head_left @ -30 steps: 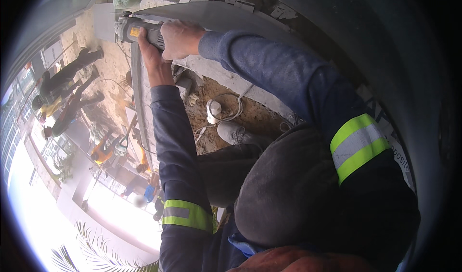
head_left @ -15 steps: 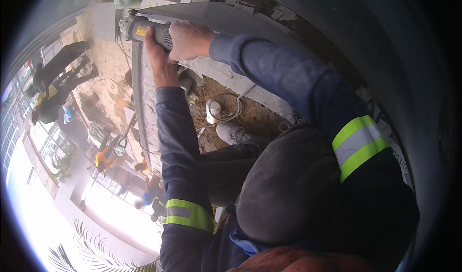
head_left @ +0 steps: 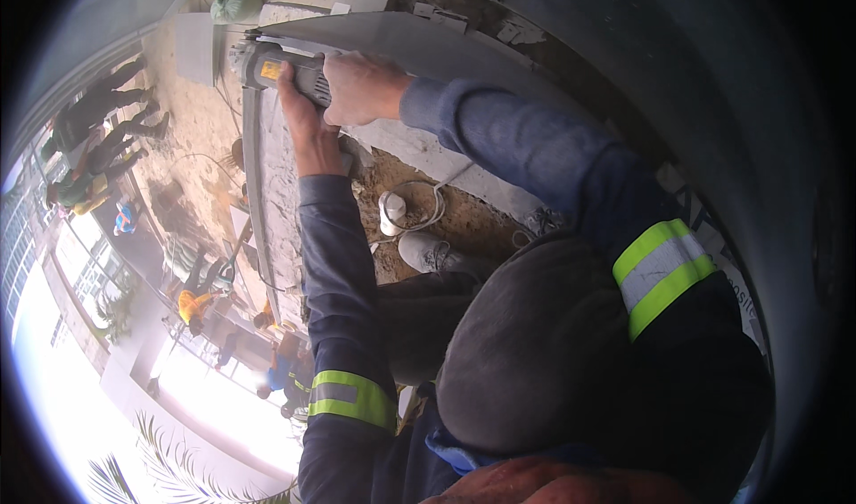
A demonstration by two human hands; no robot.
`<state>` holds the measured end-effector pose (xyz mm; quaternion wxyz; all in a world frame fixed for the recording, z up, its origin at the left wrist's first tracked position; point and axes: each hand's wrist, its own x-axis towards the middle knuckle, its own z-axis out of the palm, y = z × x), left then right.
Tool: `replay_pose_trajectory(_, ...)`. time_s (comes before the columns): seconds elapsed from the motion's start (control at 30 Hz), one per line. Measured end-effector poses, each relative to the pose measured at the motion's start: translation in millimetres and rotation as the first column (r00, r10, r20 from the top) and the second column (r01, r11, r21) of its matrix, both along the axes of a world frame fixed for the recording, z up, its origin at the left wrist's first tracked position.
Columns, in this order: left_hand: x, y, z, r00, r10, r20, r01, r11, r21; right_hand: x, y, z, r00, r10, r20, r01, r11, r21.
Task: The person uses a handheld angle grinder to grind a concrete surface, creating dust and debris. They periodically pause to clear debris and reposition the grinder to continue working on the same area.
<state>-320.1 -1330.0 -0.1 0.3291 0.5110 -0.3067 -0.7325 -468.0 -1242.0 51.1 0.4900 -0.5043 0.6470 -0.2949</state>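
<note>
My left hand [head_left: 308, 128] is closed around the underside of a grey angle grinder [head_left: 270, 69] with a yellow label. My right hand [head_left: 364, 87] wraps the rear of its body, by the vent slots. The grinder lies sideways, its head pointing left. That head is beside the left end of a large grey panel [head_left: 383, 39], over a pale concrete ledge [head_left: 419, 139]. Whether the disc touches the panel or ledge cannot be made out.
A white bottle-like container [head_left: 392, 212] stands by a looped pale cable [head_left: 439, 203] near my shoe [head_left: 426, 253]. A green sack [head_left: 236, 3] is at the far left. Several people stand or work on the sandy ground [head_left: 192, 103] to the left.
Both hands and the grinder have shifted slightly right and nearer to me in the picture. My grip looks the same. People at the left have changed position.
</note>
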Motion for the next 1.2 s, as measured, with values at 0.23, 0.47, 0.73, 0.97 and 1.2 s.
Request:
replay_pose_trajectory(0.23, 2.0, -6.4, -1.4, 1.0, -0.01, -0.005, 0.01, 1.0, -0.012, 5.6, -8.6, -9.7, 1.0, 0.003, 0.001, -0.003, 1.0, 0.01)
replay_pose_trajectory(0.47, -1.9, -13.3, 3.8, 1.0, -0.022, 0.006, 0.022, 0.999, -0.026, 7.2, -19.7, -12.3, 1.0, 0.006, 0.029, -0.007, 1.0, 0.021)
replay_pose_trajectory(0.73, -2.1, -18.5, 5.2, 0.999, 0.012, 0.045, -0.012, 1.0, -0.017, 8.5, -27.2, -11.9, 0.999, 0.024, 0.024, -0.025, 0.998, 0.061)
replay_pose_trajectory(0.97, 2.2, -24.0, 2.4, 0.999, -0.012, 0.031, 0.013, 1.0, -0.024, 10.8, -32.4, -15.3, 0.999, 0.032, 0.025, -0.034, 0.997, 0.064)
replay_pose_trajectory(1.2, -1.9, -24.8, 6.2, 0.999, 0.002, 0.034, -0.002, 1.0, -0.017, 8.8, -33.1, -12.9, 0.999, 0.032, 0.004, -0.032, 0.999, 0.039)
